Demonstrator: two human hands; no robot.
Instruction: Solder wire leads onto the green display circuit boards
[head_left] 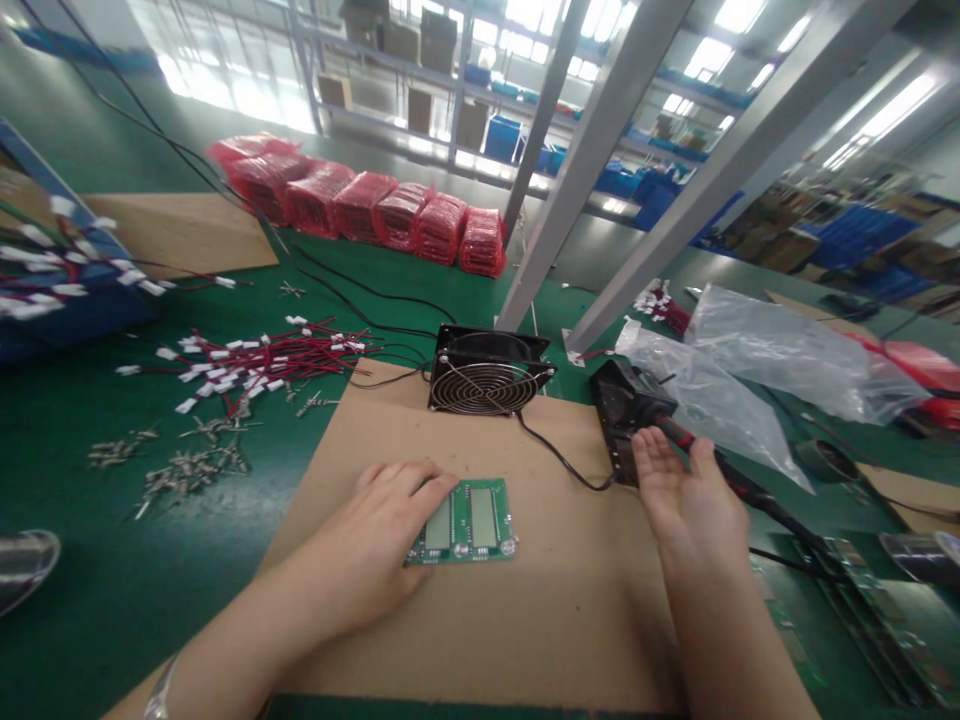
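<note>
A green circuit board (484, 525) with two small rectangular displays lies on the brown cardboard sheet (525, 640). My left hand (394, 515) grips its left end, the thumb at the near edge and the fingers over the far side. To the right, a soldering iron (675, 432) with a black and red handle rests in a black stand (622, 420). Palm up and fingers stretched out, my right hand (686, 490) is right by that handle. Whether it touches the handle I cannot tell.
A black fan (487, 370) stands behind the board, its cable running toward the iron stand. Red wires with white connectors (247, 365) and small metal parts (191, 475) lie left. Red-wrapped bundles (390, 210) line the back. Plastic bags (750, 370) and more boards (862, 600) are right.
</note>
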